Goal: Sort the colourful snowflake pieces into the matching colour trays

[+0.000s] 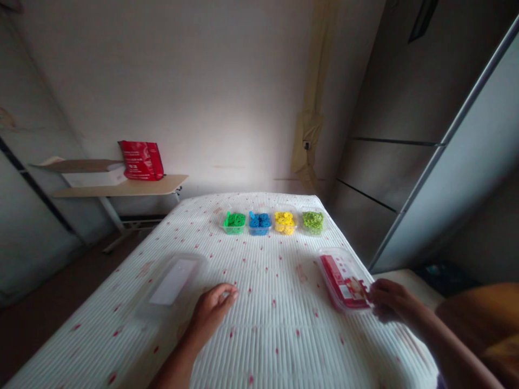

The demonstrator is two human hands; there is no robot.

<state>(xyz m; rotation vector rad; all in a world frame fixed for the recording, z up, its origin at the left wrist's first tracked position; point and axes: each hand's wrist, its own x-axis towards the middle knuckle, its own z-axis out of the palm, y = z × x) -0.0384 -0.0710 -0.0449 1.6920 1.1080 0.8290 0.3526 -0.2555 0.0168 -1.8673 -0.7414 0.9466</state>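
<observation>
My right hand (387,300) has its fingers closed at the near right corner of a clear plastic container (343,281) with a red and white printed label. The container rests on the cloth at the right. Over the middle of the cloth is my left hand (214,303), its fingers curled in and thumb close to them, with nothing visible in them. To its left lies a clear plastic lid or tray (172,283) with a white rectangle on it. Farther back stand tubs of green pieces (235,222), blue pieces (260,223), yellow pieces (285,222) and light green pieces (313,222).
A white ribbed cloth (263,335) with red marks covers the table. At the back left, a side table (158,186) bears a red bag (141,161) and a white box (95,174). A tall grey cabinet (389,146) stands along the right.
</observation>
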